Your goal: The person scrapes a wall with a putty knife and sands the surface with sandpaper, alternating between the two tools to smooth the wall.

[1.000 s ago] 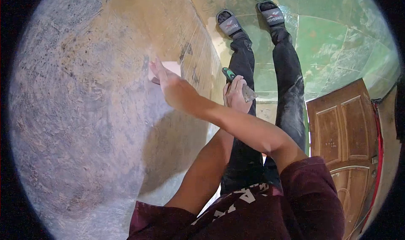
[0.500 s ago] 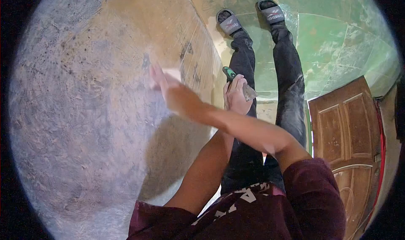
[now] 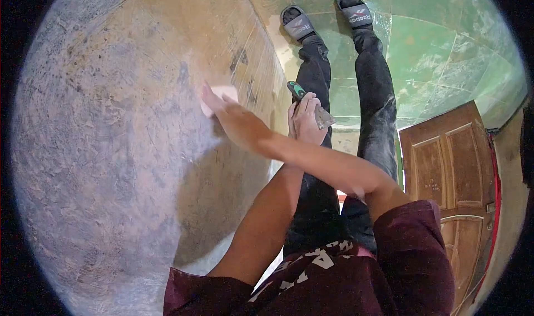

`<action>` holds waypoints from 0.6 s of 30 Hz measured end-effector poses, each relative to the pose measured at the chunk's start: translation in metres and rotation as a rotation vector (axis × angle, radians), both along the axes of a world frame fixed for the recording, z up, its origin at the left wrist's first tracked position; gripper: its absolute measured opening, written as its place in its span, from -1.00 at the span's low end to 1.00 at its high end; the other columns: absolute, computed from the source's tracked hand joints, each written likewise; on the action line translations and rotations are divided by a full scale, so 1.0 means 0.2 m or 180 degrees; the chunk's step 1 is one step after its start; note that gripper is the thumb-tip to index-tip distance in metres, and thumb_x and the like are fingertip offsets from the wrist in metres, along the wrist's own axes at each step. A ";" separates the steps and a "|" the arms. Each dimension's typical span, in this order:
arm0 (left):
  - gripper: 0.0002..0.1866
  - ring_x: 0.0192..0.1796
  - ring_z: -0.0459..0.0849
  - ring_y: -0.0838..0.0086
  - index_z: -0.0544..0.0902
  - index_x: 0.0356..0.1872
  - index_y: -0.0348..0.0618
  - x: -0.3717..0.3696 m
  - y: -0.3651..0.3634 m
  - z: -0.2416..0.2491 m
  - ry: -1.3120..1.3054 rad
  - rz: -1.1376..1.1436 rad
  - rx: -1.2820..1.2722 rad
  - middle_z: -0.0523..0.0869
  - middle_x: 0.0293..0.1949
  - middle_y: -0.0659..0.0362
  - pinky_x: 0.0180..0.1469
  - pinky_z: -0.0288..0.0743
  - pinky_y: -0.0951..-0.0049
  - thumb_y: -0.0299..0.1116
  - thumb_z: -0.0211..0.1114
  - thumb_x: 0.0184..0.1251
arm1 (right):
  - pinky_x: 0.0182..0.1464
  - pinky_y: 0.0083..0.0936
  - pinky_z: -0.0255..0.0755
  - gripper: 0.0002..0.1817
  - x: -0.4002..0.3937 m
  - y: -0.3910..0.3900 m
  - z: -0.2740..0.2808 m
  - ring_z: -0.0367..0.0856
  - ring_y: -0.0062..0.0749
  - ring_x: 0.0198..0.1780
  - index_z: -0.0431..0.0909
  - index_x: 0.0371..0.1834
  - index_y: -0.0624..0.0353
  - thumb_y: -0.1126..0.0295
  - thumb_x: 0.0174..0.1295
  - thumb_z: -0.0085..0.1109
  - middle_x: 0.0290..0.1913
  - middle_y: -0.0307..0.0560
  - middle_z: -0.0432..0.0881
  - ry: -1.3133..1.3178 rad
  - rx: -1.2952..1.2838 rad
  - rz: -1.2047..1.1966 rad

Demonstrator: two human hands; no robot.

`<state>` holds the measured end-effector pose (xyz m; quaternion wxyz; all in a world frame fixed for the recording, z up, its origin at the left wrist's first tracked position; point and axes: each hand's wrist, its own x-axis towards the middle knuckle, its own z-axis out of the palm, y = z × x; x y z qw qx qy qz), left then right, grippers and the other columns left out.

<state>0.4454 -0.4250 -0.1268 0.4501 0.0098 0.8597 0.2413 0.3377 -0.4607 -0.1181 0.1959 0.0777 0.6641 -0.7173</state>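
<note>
My right hand (image 3: 221,106) reaches across my body to the wall (image 3: 128,160) and is blurred by motion. Under its fingers is a pale pink sheet (image 3: 227,92), apparently sandpaper, lying against the wall; the hand is closed over it. Close to my thighs, my left hand (image 3: 306,118) is wrapped around a scraper. The scraper's black and green handle (image 3: 297,90) sticks out on one side of the fist, and its stained metal blade (image 3: 323,117) on the other. My right forearm passes over my left one.
The wall has rough grey-white patches over a tan surface. Below are green floor tiles (image 3: 423,55), dusty in places, where my feet stand in grey slides (image 3: 298,27). A brown panelled wooden door (image 3: 450,166) stands at the right, with a red strip (image 3: 497,188) along its edge.
My right hand has shifted slightly along the wall, and more of the pale pink sheet shows now. My left hand keeps its hold on the scraper. The view has shifted a little.
</note>
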 end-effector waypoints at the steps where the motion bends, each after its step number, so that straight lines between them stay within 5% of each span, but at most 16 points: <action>1: -0.58 0.27 0.58 0.11 0.55 -0.04 -0.05 0.00 -0.01 0.00 0.0016 -0.0034 0.0023 0.62 0.23 0.11 0.34 0.26 0.05 -0.41 0.47 0.04 | 0.54 -0.09 0.29 -0.20 0.05 -0.01 0.03 0.38 0.25 0.49 -0.14 0.65 0.40 0.65 0.33 -0.10 0.56 0.36 0.26 -0.0026 -0.0061 0.0075; 9: -0.54 0.29 0.56 0.10 0.55 -0.03 -0.06 0.00 -0.01 0.00 0.0028 -0.0093 0.0070 0.61 0.23 0.11 0.38 0.24 0.05 -0.44 0.49 -0.01 | 0.43 -0.10 0.39 -0.24 -0.17 0.10 -0.03 0.54 0.24 0.31 -0.04 0.65 0.38 0.63 0.33 -0.12 0.38 0.39 0.48 0.0190 -0.0198 -0.1138; 10: -0.53 0.31 0.55 0.11 0.55 -0.02 -0.06 0.00 0.00 -0.01 -0.0001 -0.0055 0.0050 0.60 0.25 0.11 0.39 0.23 0.05 -0.45 0.49 -0.02 | 0.53 -0.10 0.22 -0.28 -0.14 0.17 0.06 0.54 0.18 0.34 -0.07 0.66 0.35 0.56 0.43 -0.18 0.46 0.31 0.42 -0.1133 -0.1070 -0.0298; 12: -0.52 0.32 0.54 0.12 0.54 -0.02 -0.05 0.01 -0.01 -0.01 -0.0030 -0.0048 0.0007 0.59 0.26 0.11 0.40 0.22 0.04 -0.45 0.49 -0.03 | 0.63 -0.11 0.04 -0.33 -0.11 0.15 0.07 0.54 0.11 0.37 -0.11 0.68 0.31 0.48 0.53 -0.25 0.54 0.23 0.37 -0.2429 -0.1952 0.0572; 14: -0.53 0.35 0.53 0.14 0.54 -0.01 -0.05 0.03 -0.02 -0.02 0.0005 -0.0013 -0.0056 0.57 0.29 0.12 0.41 0.21 0.06 -0.43 0.47 -0.01 | 0.44 -0.17 0.30 -0.32 -0.04 0.04 -0.08 0.62 0.09 0.13 -0.04 0.66 0.33 0.46 0.50 -0.17 0.29 0.34 0.56 -0.0112 -0.0322 -0.0344; 18: -0.54 0.35 0.54 0.17 0.54 -0.01 -0.03 0.08 -0.07 -0.06 0.0027 0.0035 0.0084 0.58 0.30 0.14 0.40 0.21 0.08 -0.36 0.47 0.00 | 0.58 -0.04 0.14 -0.34 -0.19 0.11 -0.23 0.51 0.01 0.40 -0.08 0.69 0.21 0.41 0.55 -0.23 0.44 0.18 0.48 0.0124 -0.0855 -0.0513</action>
